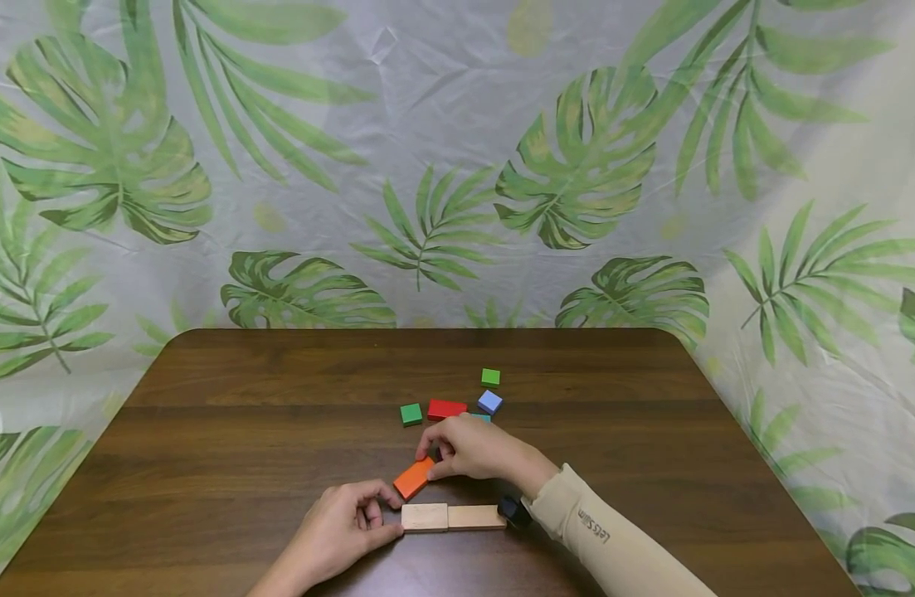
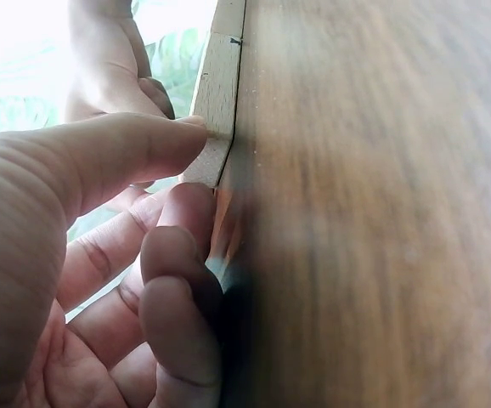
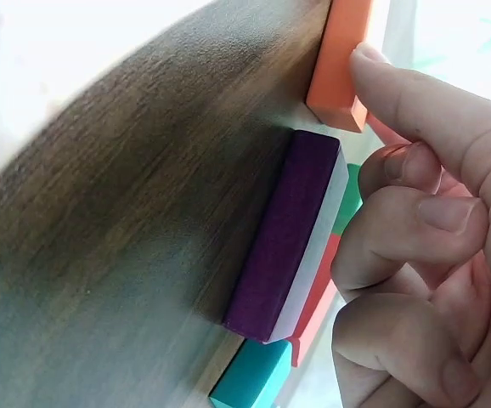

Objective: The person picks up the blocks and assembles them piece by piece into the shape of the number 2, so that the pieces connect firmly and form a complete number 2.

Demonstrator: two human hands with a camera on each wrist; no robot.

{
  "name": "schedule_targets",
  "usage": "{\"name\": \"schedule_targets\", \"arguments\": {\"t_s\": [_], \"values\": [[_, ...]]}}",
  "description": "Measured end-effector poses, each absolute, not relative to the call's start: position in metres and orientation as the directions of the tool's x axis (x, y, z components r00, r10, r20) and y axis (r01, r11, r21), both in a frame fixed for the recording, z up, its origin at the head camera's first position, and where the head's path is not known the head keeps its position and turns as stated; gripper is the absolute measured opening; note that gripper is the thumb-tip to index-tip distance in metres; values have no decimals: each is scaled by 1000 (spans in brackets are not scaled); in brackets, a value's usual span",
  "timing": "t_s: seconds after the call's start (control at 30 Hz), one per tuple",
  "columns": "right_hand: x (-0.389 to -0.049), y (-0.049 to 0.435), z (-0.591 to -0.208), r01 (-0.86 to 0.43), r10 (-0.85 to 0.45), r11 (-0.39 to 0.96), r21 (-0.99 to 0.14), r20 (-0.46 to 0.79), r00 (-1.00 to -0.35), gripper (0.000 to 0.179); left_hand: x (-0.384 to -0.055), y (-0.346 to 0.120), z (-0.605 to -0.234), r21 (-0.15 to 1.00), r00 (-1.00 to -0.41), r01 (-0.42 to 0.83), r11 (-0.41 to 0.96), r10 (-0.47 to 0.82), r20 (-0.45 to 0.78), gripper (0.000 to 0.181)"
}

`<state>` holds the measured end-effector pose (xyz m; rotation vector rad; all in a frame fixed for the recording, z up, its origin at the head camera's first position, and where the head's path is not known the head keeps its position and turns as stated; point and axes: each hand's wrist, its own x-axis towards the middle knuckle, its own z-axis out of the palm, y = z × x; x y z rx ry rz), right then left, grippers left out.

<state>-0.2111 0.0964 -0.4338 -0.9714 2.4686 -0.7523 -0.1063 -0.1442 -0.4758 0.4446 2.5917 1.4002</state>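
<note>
At the lower centre of the head view, we see the right hand reach in from the lower right, wrist bent leftward, thumb and finger pinching the upper end of a tilted orange block. The left hand comes from the bottom edge, fingers curled, thumb and forefinger holding the left end of a pale wooden block. A second plain block adjoins that one's right end. In the right wrist view we find a purple block at centre, beside red and teal blocks. Farther up the surface lie green and blue blocks.
</note>
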Motion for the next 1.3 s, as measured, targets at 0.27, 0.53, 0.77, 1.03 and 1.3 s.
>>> {"name": "schedule_targets", "arguments": {"t_s": [0.27, 0.53, 0.77, 1.03, 1.3], "values": [[-209, 95, -435, -515, -732, 588, -624, -141, -666, 14, -106, -144, -476, 831, -945, 192, 522, 328, 13, 21], [-209, 95, -435, -504, -730, 593, -628, -156, -665, 13, -106, -144, -476, 830, -944, 192, 523, 329, 11, 21], [-207, 94, -434, -501, -730, 591, -632, -156, -665, 14, -106, -144, -475, 831, -943, 188, 524, 333, 3, 20], [-207, 95, -435, -504, -735, 586, -634, -154, -660, 14, -107, -145, -475, 835, -941, 186, 517, 339, -1, 20], [-207, 95, -434, -500, -738, 580, -644, -155, -657, 15, -107, -145, -475, 836, -940, 189, 515, 340, 4, 21]]}}
